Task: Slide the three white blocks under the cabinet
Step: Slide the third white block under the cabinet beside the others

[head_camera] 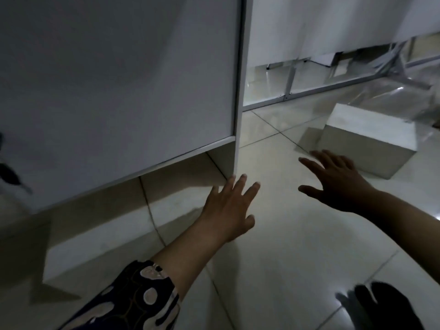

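Observation:
A white cabinet (114,86) fills the upper left, with a low gap beneath its bottom edge. Two white blocks lie end to end along that gap: one at the lower left (100,239) and one further right (181,186), both partly beneath the cabinet. My left hand (228,210) is flat with straight fingers at the right end of the second block, near the cabinet's corner. A third white block (366,136) stands apart on the floor at the right. My right hand (338,179) is spread open just in front of it and holds nothing.
The floor is glossy pale tile (285,246). White panels and thin metal frame legs (289,82) stand at the back right. A dark shape (385,308) sits at the bottom right edge. Something dark (9,175) pokes in at the left edge.

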